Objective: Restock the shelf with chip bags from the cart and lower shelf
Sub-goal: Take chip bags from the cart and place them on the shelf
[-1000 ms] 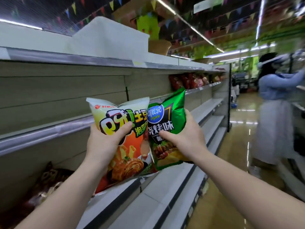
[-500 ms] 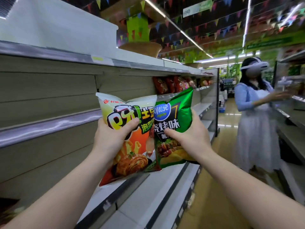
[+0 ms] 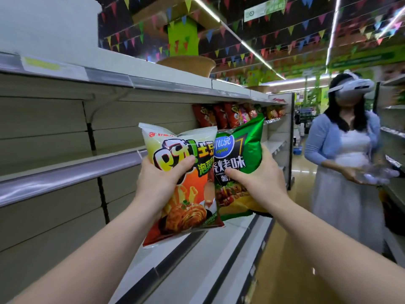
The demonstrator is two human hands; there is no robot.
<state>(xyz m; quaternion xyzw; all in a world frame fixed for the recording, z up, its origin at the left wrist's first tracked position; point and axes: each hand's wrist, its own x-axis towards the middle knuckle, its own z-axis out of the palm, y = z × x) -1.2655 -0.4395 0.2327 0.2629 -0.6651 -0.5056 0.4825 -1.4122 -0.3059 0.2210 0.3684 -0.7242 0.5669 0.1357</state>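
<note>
My left hand (image 3: 163, 179) grips a yellow and orange chip bag (image 3: 186, 200) at its middle, thumb across the front. Right beside it, my right hand (image 3: 256, 181) grips a green chip bag (image 3: 238, 148), and the two bags overlap at their edges. Both bags are held upright in front of me, at about the height of the middle shelf (image 3: 65, 174), whose near stretch is bare. Further down that shelf stand several red chip bags (image 3: 221, 115) in a row. No cart is in view.
The shelving runs along my left, with a top shelf (image 3: 131, 81) above and lower white shelves (image 3: 197, 270) below. A person in a blue cardigan and white dress (image 3: 344, 172), wearing a headset, stands in the aisle at the right. More shelves (image 3: 392, 132) line the right edge.
My view has tilted upward and both bags have risen slightly together. The person in the aisle has turned toward me and now holds something in front of the body.
</note>
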